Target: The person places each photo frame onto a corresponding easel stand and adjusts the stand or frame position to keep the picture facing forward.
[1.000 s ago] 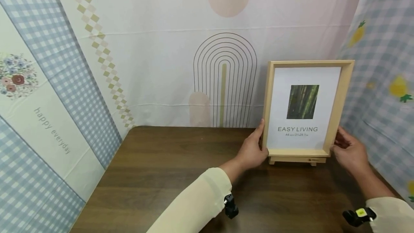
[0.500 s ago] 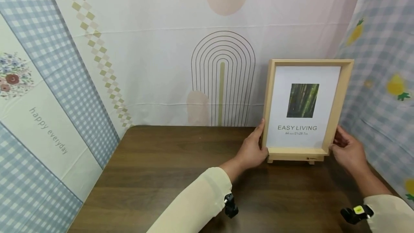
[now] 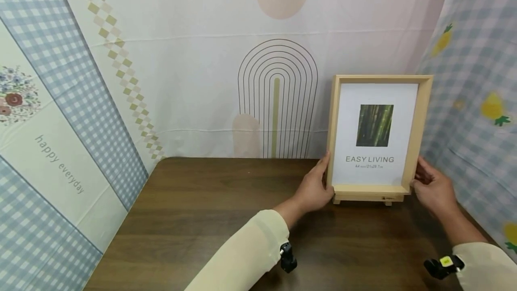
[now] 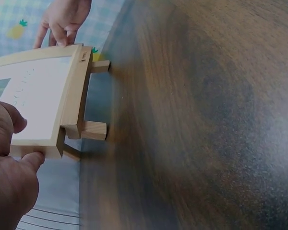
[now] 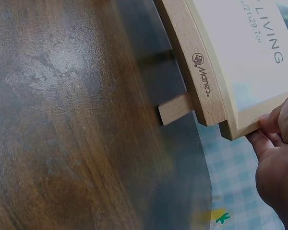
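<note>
- Both hands clamped on the picture frame [image 3: 369,188], one per side, low down: left hand [image 3: 316,187] on its left edge, right hand [image 3: 438,192] on its right.
- Hung cloth [image 3: 194,80] behind everything; brown table [image 3: 226,192] below.
- Frame is near the table's far right, roughly upright, bottom rail apparently seated on the stand's ledge. Exact lean: can't tell.
- Handling guess: stiff, fairly light, smooth wood so a bit slippery. Corners probably the weak spots. Front may have a glass or plastic cover; can't tell, treat as breakable.
- Best hold: both side rails, thumbs off the front, even pressure.
- Stand [image 3: 367,197]: small wooden legs, likely light and easy to tip or drag if the frame gets shoved.
- White sheet [image 3: 373,152] inside, dark green picture [image 3: 374,125] on it; keep fingers clear.
</note>
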### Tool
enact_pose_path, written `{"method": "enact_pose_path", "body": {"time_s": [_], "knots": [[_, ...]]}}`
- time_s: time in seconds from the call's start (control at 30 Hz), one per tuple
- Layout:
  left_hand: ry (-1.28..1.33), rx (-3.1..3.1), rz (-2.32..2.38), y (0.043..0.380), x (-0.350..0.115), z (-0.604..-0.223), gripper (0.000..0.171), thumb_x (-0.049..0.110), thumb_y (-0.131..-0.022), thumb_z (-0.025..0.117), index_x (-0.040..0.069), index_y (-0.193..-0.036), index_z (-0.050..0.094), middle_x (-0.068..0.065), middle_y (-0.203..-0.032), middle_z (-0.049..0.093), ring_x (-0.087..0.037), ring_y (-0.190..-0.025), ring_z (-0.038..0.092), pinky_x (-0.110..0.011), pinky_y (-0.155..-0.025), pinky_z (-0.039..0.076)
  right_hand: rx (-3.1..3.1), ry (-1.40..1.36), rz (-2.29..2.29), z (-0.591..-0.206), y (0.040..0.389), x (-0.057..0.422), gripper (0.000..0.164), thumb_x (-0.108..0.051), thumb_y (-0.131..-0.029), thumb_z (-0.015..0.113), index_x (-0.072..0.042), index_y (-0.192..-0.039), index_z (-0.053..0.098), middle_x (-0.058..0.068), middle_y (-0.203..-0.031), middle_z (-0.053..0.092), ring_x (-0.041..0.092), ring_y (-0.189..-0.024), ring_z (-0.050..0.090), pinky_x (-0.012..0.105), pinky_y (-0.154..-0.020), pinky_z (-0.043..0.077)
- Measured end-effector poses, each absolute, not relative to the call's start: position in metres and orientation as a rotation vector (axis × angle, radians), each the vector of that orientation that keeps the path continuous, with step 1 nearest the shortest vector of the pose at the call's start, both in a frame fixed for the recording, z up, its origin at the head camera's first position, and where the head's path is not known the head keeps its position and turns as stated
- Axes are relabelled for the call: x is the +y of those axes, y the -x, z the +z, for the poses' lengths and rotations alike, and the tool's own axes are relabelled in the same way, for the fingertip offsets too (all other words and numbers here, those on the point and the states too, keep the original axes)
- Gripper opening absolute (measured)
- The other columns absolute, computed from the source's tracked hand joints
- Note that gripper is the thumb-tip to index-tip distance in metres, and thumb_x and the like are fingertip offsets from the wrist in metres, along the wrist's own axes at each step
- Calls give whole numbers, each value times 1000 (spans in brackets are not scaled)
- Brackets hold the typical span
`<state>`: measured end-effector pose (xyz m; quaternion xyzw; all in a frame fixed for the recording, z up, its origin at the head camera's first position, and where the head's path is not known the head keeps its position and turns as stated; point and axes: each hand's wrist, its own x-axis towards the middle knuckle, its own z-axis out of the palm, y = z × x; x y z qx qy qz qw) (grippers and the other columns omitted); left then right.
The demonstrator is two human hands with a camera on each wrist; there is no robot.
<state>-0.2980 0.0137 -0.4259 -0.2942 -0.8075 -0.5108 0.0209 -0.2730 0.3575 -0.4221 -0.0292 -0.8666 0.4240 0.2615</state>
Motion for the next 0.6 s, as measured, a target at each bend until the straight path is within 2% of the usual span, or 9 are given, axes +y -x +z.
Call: {"method": "enact_pose_path", "body": {"time_s": [0.1,0.13,0.17,0.2,0.3,0.37,0.4,0.5,0.6], "knots": [[918,-2506,-1611,298,13,-428,98,-4,-91,65,25,-166,9,-1,-167,23,-10,-83,56,-14,-62,46,-2354,81,1145,-423,273,359,68,11,-90,61,-1,-154,40,-19,-112,63,-18,-90,52,3,-74,46],[910,-2513,-1629,298,13,-429,98,-3,-91,65,25,-166,9,-1,-165,28,-9,-78,54,-14,-62,45,-2373,85,1128,-423,273,359,67,10,-91,61,0,-154,39,-11,-116,67,-18,-90,52,3,-73,46],[897,-2521,-1655,297,13,-429,97,-2,-91,65,26,-166,9,-4,-159,41,-8,-76,54,-15,-61,46,-2407,90,1103,-422,273,359,66,8,-92,61,2,-154,38,-2,-119,68,-17,-90,51,3,-72,46],[875,-2540,-1682,297,13,-431,97,0,-92,65,27,-166,9,-7,-150,50,-8,-71,53,-17,-59,46,-2454,96,1074,-422,272,358,66,6,-93,60,3,-154,36,8,-124,68,-11,-93,56,3,-71,45],[761,-2608,-1766,295,12,-435,89,7,-95,66,25,-166,14,-10,-137,61,-9,-62,53,-20,-61,48,-2647,114,985,-420,271,356,62,-7,-99,60,10,-153,34,38,-132,56,19,-104,63,9,-66,46],[666,-2646,-1821,295,13,-438,80,12,-98,67,20,-164,23,-14,-131,64,-11,-76,63,-21,-68,52,-2787,129,948,-419,269,355,58,-16,-102,58,14,-149,38,41,-127,56,38,-103,61,18,-65,48],[624,-2660,-1837,295,13,-440,75,14,-99,67,16,-162,29,-12,-138,61,-11,-86,66,-21,-74,53,-2841,143,969,-418,268,355,58,-19,-104,57,16,-146,39,41,-126,55,46,-104,59,23,-66,51],[549,-2676,-1868,295,15,-445,61,18,-100,69,11,-155,44,-8,-137,62,-13,-114,63,-23,-88,52,-2927,205,1065,-418,266,354,56,-23,-106,53,22,-137,38,42,-122,53,45,-102,61,39,-70,59],[538,-2681,-1867,297,15,-448,55,20,-100,69,13,-151,50,-3,-134,64,-12,-119,61,-23,-89,52,-2913,247,1244,-419,265,355,57,-20,-109,46,24,-142,30,44,-130,45,48,-112,59,44,-81,61]]}}
